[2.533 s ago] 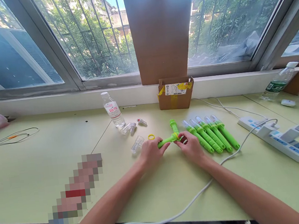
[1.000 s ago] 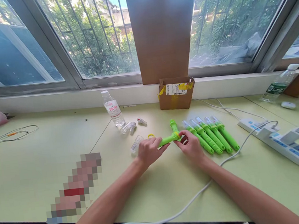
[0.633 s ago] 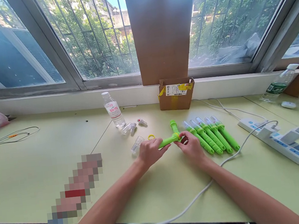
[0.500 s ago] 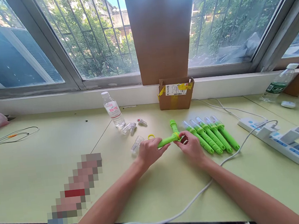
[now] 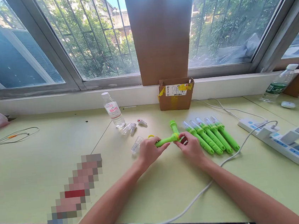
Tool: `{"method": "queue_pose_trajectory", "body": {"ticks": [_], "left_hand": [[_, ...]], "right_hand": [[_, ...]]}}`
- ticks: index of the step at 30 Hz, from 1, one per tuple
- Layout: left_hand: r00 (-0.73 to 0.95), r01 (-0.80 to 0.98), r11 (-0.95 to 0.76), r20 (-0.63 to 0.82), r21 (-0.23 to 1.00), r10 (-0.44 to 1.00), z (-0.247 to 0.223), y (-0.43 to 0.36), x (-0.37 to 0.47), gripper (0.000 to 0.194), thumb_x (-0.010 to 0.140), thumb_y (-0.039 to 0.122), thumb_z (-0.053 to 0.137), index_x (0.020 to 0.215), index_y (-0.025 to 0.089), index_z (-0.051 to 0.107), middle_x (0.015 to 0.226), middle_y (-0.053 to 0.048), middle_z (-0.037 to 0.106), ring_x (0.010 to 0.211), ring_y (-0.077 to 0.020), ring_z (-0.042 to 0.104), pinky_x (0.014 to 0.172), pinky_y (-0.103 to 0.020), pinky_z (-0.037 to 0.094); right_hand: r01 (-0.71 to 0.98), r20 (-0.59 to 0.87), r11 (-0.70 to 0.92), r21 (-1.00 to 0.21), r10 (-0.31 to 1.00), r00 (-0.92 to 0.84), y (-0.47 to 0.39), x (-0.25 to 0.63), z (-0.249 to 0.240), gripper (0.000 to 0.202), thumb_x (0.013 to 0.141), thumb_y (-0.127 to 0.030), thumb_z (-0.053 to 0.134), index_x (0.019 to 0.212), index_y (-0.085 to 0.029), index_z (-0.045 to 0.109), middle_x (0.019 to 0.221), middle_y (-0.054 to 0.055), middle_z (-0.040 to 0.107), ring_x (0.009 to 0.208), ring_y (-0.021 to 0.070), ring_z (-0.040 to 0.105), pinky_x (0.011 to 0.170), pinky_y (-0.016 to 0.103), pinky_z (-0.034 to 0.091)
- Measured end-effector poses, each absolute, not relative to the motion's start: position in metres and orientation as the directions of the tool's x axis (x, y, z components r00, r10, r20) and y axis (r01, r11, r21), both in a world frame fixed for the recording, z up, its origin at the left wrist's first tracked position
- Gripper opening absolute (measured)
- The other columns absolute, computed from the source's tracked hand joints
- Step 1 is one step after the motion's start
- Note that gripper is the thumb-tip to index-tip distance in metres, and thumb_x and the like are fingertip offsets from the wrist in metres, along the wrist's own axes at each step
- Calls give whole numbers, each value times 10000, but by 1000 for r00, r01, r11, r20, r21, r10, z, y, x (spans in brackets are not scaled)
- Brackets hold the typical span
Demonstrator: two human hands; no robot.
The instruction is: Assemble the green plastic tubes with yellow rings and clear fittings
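My left hand [image 5: 148, 152] is closed around a green plastic handle [image 5: 165, 141], held low over the table and pointing right. At the handle's right end is a yellow ring [image 5: 178, 135], pinched by the fingers of my right hand [image 5: 192, 149]. Just behind that end lies another green handle [image 5: 173, 126], its near part hidden. A loose yellow ring [image 5: 151, 136] shows past my left fingers. Beside that hand is a clear plastic cap [image 5: 137, 146]. To the right, several green handles with clear caps [image 5: 211, 134] lie side by side.
Behind my left hand are more clear pieces [image 5: 126, 129], a small red-and-clear part [image 5: 142, 122] and a water bottle [image 5: 113, 110]. A cardboard box [image 5: 176, 100] stands by the window. A power strip [image 5: 278, 141] lies right, and a white cable [image 5: 186, 209] crosses before me.
My left hand and the green handle have shifted very slightly left and down. My right hand keeps its pinch at the ringed end; everything else stays put.
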State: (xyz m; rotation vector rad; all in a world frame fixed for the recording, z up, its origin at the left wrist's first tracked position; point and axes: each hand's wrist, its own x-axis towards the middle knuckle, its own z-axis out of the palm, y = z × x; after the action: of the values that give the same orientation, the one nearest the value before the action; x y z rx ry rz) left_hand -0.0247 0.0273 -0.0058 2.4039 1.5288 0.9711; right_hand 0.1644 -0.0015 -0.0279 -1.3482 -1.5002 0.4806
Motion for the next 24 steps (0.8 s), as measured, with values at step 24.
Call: {"method": "queue_pose_trajectory", "body": {"ticks": [24], "left_hand": [[544,675,-734,723,-76,426,-4,32,-31,139,875,313,535,848,201,613,616,29,601,508,-79,528,474,-214,305]], "right_hand": [[519,452,307,-798,874,177,2,169,-29,231,774,-398,644,831,-195,548,608,-17,562,465,137,510,452,263,404]]}}
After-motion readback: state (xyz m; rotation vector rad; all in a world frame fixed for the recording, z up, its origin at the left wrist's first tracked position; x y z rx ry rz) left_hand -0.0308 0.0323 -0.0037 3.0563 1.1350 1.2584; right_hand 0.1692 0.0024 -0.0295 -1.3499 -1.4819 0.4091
